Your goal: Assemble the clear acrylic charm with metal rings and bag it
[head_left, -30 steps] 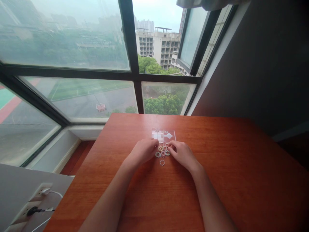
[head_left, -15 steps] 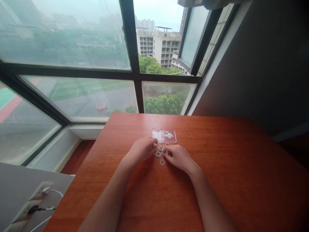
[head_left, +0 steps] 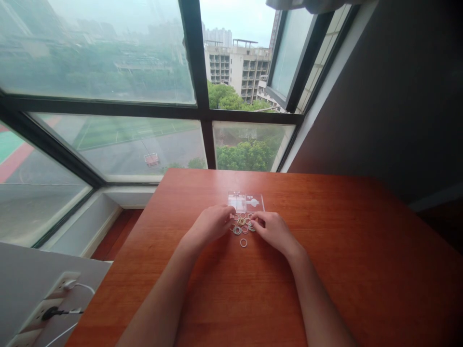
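Small pale rings [head_left: 243, 243], which look like thin hair ties, lie in a loose cluster on the wooden table [head_left: 224, 299]. They are white, yellow, pink and greenish; one white ring sits apart, nearer to me. At the cluster's left edge is my left hand [head_left: 216, 222], its fingers loosely bent and apart, with the tips partly hidden. Over the right edge, my right hand [head_left: 273, 231] has its thumb and forefinger slightly apart, tips at a greenish ring [head_left: 251, 226]. A clear plastic box [head_left: 257, 202] lies just behind the rings, with a white print on its right half.
Large framed windows [head_left: 204, 115] stand beyond the table's far edge, one pane swung out at the upper right. A dark wall [head_left: 390, 106] is on the right. Wall sockets [head_left: 48, 308] with plugs and cords are at the lower left.
My right hand has shifted a little to the right and its fingers have parted. A pinkish ring and more of the cluster now show. My left hand has stayed almost still.
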The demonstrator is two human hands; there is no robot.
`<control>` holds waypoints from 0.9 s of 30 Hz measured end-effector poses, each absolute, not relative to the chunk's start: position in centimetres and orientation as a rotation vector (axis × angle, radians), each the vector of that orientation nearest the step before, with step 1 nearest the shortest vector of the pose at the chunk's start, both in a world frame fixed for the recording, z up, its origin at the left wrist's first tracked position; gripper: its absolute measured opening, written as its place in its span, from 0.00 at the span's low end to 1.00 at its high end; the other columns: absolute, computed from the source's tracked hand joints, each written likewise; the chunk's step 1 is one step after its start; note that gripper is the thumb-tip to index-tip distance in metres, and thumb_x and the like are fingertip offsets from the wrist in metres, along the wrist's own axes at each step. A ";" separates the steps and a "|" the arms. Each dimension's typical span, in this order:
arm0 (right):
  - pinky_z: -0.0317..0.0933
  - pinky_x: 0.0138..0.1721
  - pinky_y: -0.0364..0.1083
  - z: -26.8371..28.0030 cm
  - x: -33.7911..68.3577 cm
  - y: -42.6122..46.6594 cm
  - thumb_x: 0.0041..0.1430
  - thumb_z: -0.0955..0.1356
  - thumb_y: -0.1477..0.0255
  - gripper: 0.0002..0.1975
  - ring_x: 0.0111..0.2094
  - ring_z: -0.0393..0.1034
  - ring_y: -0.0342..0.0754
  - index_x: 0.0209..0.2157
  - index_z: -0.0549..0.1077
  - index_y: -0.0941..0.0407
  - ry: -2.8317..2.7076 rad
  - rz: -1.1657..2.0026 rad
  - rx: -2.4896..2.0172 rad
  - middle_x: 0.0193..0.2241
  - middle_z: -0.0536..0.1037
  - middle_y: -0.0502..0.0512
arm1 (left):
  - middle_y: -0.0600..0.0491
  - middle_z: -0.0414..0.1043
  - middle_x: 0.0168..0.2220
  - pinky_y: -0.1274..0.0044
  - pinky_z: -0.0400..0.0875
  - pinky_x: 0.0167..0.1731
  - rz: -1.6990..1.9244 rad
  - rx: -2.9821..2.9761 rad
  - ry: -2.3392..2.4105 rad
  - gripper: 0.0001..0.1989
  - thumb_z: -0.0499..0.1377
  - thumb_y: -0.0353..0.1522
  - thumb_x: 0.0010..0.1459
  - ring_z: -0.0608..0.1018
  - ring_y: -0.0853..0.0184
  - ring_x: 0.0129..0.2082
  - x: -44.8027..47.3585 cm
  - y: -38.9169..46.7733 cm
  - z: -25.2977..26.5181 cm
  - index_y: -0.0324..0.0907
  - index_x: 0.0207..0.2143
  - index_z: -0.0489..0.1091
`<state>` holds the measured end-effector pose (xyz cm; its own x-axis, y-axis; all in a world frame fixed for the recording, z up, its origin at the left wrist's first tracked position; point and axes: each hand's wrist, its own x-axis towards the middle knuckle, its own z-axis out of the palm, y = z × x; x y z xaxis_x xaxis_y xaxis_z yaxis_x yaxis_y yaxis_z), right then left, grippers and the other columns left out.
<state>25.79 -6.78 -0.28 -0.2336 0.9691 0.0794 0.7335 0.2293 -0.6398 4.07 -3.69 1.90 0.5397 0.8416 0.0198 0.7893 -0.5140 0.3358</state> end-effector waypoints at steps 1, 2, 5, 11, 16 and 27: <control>0.55 0.31 0.41 -0.2 25.8 -6.8 0.60 0.65 0.69 0.08 0.28 0.69 0.44 0.32 0.76 0.52 -2.042 0.672 -1.565 0.26 0.77 0.49 | 0.52 0.75 0.31 0.79 0.56 0.25 0.256 2.493 1.362 0.07 0.54 0.32 0.58 0.73 0.67 0.27 4.1 -3.7 1.9 0.43 0.32 0.72; 0.56 0.31 0.41 -0.2 25.8 -6.8 0.60 0.65 0.69 0.08 0.28 0.69 0.44 0.32 0.76 0.52 -2.044 0.676 -1.564 0.26 0.78 0.49 | 0.52 0.75 0.31 0.79 0.56 0.25 0.250 2.491 1.368 0.07 0.54 0.32 0.58 0.73 0.67 0.27 4.1 -3.7 2.0 0.43 0.32 0.72; 0.57 0.32 0.41 -0.1 25.7 -6.8 0.59 0.65 0.70 0.08 0.29 0.70 0.44 0.33 0.76 0.52 -2.056 0.697 -1.556 0.28 0.78 0.49 | 0.51 0.75 0.30 0.79 0.55 0.25 0.239 2.483 1.385 0.07 0.54 0.32 0.58 0.73 0.67 0.27 4.1 -3.8 2.2 0.43 0.32 0.72; 0.59 0.35 0.42 -0.2 25.7 -6.8 0.59 0.65 0.71 0.08 0.32 0.71 0.46 0.36 0.77 0.52 -2.066 0.722 -1.585 0.31 0.80 0.50 | 0.51 0.75 0.30 0.79 0.55 0.25 0.239 2.488 1.382 0.07 0.54 0.32 0.58 0.73 0.67 0.26 4.2 -3.8 2.3 0.43 0.32 0.72; 0.58 0.34 0.41 0.0 25.7 -7.0 0.59 0.65 0.72 0.08 0.31 0.70 0.44 0.36 0.77 0.52 -2.072 0.709 -1.564 0.30 0.79 0.49 | 0.51 0.75 0.31 0.79 0.57 0.26 0.244 2.473 1.375 0.08 0.54 0.32 0.58 0.73 0.67 0.27 4.1 -3.7 2.1 0.43 0.33 0.73; 0.51 0.28 0.39 0.7 25.4 -7.5 0.57 0.67 0.69 0.07 0.25 0.62 0.41 0.34 0.78 0.50 -2.202 0.747 -1.469 0.23 0.73 0.46 | 0.51 0.75 0.29 0.79 0.54 0.24 0.243 2.472 1.373 0.07 0.54 0.31 0.56 0.72 0.68 0.26 4.0 -3.7 2.2 0.42 0.31 0.72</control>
<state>25.39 -7.48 0.74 -0.3755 0.9265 0.0263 0.7193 0.3092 -0.6221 4.02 -3.75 2.25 0.5282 0.8491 0.0011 0.7980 -0.4968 0.3411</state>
